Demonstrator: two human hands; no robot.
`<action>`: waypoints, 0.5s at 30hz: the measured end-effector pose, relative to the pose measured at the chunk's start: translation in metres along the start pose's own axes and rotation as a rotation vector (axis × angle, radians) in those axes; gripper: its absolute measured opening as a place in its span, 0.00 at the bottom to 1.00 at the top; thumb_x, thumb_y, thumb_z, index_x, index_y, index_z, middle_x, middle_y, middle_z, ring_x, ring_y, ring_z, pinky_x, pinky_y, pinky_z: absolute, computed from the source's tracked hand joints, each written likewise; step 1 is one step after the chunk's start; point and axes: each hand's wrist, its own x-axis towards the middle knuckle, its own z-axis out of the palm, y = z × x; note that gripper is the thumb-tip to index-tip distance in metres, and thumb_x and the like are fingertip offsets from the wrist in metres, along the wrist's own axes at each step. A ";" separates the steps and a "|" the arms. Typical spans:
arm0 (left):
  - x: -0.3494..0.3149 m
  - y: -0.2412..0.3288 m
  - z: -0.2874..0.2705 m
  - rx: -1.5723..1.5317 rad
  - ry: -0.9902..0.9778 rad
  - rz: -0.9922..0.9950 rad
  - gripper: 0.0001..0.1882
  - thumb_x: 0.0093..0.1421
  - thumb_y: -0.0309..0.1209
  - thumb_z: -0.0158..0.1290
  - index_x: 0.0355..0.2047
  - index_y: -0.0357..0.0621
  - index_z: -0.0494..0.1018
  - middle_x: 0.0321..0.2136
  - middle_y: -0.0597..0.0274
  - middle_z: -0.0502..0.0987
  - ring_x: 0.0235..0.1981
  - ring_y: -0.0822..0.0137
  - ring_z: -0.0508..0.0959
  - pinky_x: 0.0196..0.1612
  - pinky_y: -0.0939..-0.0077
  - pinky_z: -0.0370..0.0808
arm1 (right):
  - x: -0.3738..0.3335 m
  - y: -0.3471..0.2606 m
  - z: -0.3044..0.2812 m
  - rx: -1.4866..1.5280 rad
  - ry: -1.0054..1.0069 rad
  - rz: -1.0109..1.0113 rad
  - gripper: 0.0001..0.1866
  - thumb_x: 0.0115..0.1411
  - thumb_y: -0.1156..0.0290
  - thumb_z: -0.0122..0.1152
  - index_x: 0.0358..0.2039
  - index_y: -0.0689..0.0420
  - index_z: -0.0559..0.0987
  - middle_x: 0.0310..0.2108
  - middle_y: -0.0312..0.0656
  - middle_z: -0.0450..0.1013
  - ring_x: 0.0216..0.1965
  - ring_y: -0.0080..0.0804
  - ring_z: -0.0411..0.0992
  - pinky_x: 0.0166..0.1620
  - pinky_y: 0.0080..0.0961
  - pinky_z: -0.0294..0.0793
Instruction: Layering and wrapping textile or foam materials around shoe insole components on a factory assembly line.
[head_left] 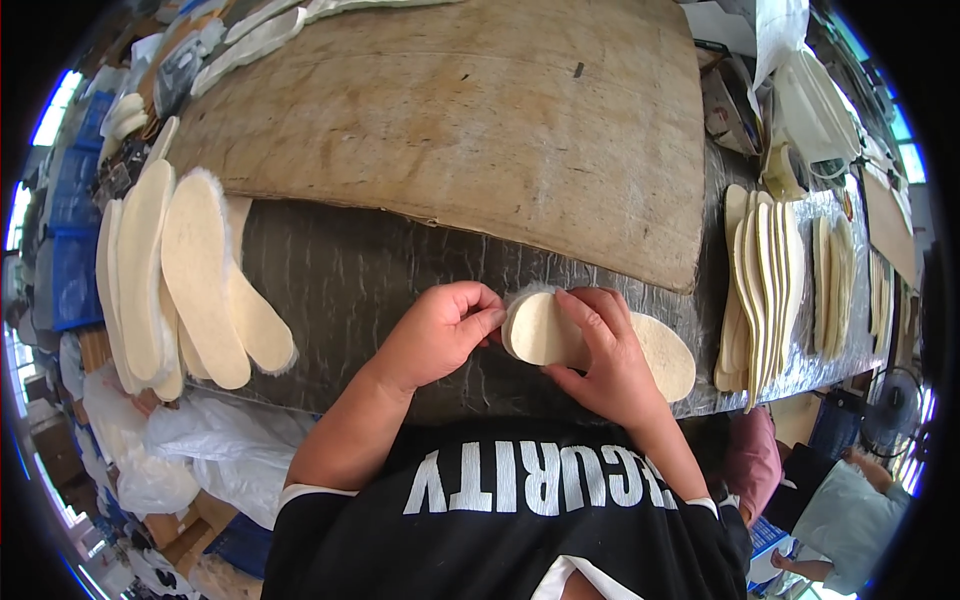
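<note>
Cream-coloured insoles with a fuzzy fleece edge are in front of me on the dark table [330, 290]. My right hand [605, 350] is wrapped round the middle of a pair of insoles [540, 330], thumb below and fingers over the top. One rounded end points left and the other shows to the right of the hand. My left hand [440, 330] is at the left end, its thumb and forefinger pinched together at the fleecy rim. Whatever lies between those fingertips is too small to make out.
Loose insoles [200, 280] are heaped at the left. A row of stacked insoles [765, 290] stands at the right, with more beyond. A large brown board [450, 120] covers the far side. White plastic bags [220, 450] hang below left; people [850, 520] are at lower right.
</note>
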 end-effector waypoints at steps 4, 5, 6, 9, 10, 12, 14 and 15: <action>0.000 0.002 0.001 -0.007 -0.009 0.001 0.06 0.66 0.25 0.51 0.36 0.35 0.75 0.30 0.65 0.77 0.31 0.76 0.74 0.37 0.80 0.73 | 0.000 0.001 0.000 -0.001 -0.004 -0.007 0.41 0.37 0.77 0.74 0.57 0.59 0.70 0.51 0.50 0.68 0.52 0.53 0.66 0.55 0.44 0.70; 0.000 0.003 0.001 -0.009 -0.012 0.002 0.06 0.66 0.26 0.51 0.35 0.35 0.75 0.30 0.65 0.77 0.31 0.76 0.74 0.37 0.80 0.73 | 0.000 0.001 0.000 -0.005 -0.004 -0.008 0.41 0.37 0.77 0.74 0.56 0.59 0.70 0.51 0.50 0.67 0.52 0.53 0.66 0.55 0.44 0.70; 0.000 0.002 0.001 -0.010 -0.010 0.002 0.06 0.66 0.26 0.51 0.35 0.35 0.75 0.30 0.65 0.77 0.31 0.76 0.74 0.37 0.80 0.73 | 0.000 0.001 0.001 -0.005 -0.005 -0.009 0.41 0.37 0.77 0.74 0.56 0.59 0.70 0.51 0.50 0.67 0.52 0.53 0.66 0.55 0.44 0.70; 0.000 0.003 0.001 -0.008 -0.017 0.016 0.06 0.66 0.26 0.50 0.36 0.35 0.75 0.30 0.65 0.77 0.31 0.76 0.74 0.37 0.80 0.73 | -0.001 0.001 0.000 -0.001 -0.008 -0.004 0.41 0.37 0.77 0.73 0.56 0.59 0.70 0.51 0.50 0.67 0.52 0.53 0.65 0.55 0.44 0.69; 0.000 0.002 0.001 -0.007 -0.018 0.013 0.06 0.66 0.26 0.50 0.36 0.35 0.75 0.29 0.65 0.77 0.31 0.76 0.75 0.37 0.80 0.73 | -0.001 0.001 0.000 -0.002 -0.008 -0.002 0.41 0.38 0.77 0.73 0.56 0.59 0.70 0.51 0.50 0.67 0.53 0.53 0.65 0.55 0.44 0.69; 0.000 0.003 0.001 -0.006 -0.019 0.010 0.06 0.66 0.26 0.50 0.36 0.35 0.75 0.29 0.65 0.77 0.31 0.76 0.75 0.37 0.80 0.73 | -0.001 0.001 0.000 -0.002 -0.008 -0.001 0.41 0.38 0.77 0.73 0.56 0.59 0.70 0.51 0.50 0.67 0.53 0.53 0.65 0.55 0.44 0.69; 0.000 0.003 0.002 -0.009 -0.021 0.002 0.06 0.66 0.26 0.51 0.36 0.35 0.75 0.29 0.65 0.77 0.31 0.76 0.75 0.37 0.80 0.73 | -0.001 0.002 0.000 -0.007 -0.009 -0.002 0.41 0.38 0.76 0.74 0.56 0.60 0.70 0.51 0.50 0.67 0.53 0.53 0.65 0.55 0.44 0.69; 0.000 0.003 0.002 -0.010 -0.020 0.003 0.06 0.66 0.26 0.51 0.36 0.35 0.75 0.29 0.65 0.77 0.31 0.76 0.75 0.37 0.80 0.73 | -0.001 0.002 0.000 -0.007 -0.010 -0.002 0.41 0.38 0.76 0.74 0.56 0.60 0.70 0.51 0.50 0.67 0.53 0.53 0.65 0.55 0.44 0.69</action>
